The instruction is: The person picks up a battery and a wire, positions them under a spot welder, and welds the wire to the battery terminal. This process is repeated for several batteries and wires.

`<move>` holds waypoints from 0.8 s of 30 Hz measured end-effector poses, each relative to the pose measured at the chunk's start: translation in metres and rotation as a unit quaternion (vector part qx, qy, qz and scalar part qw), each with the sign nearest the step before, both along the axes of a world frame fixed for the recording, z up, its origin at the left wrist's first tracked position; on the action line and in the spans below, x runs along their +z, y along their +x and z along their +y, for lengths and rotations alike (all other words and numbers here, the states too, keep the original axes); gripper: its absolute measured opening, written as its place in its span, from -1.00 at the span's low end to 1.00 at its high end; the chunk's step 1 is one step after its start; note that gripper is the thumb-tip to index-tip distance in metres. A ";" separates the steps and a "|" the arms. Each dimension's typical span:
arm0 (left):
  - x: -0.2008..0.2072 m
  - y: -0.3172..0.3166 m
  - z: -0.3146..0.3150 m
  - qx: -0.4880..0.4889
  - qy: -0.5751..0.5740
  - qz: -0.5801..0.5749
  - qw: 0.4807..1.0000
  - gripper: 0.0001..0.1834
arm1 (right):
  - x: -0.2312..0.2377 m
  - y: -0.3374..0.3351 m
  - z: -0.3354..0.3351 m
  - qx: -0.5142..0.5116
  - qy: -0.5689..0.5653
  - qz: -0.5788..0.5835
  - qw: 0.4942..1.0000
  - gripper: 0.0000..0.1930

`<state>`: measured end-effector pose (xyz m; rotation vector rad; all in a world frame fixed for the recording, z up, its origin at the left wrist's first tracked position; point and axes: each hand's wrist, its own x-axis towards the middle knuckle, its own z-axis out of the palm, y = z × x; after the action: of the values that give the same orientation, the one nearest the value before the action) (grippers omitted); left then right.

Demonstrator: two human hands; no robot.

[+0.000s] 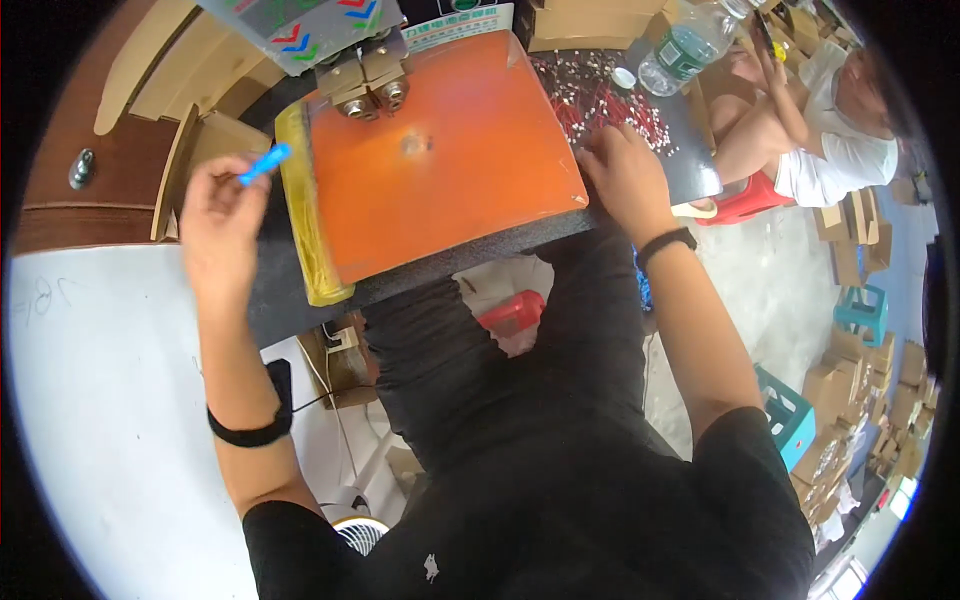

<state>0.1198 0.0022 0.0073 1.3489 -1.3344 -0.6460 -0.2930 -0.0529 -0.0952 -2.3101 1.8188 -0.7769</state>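
The left hand is closely pinching the blue piece beside the orange board. The right hand is resting by red wires; its grip I cannot tell. Gentle separating is preventing tangles.

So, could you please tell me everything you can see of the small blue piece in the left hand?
The small blue piece is short, slim and bright blue, with a plastic-like look; finer details are too blurred to tell. The left hand pinches its lower end, so it slants up to the right, its free end near the yellow edge of the orange board. Only the hand clearly touches it.
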 end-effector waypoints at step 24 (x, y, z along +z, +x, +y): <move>-0.019 -0.119 -0.006 -0.047 0.038 -0.040 0.997 -0.68 | 0.136 0.047 0.070 0.213 -0.033 -0.181 0.960 -0.85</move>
<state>0.0011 -0.0035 -0.0114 1.3921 -1.4567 -0.7201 -0.2458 0.0171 0.0412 -2.2832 1.1099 -1.1032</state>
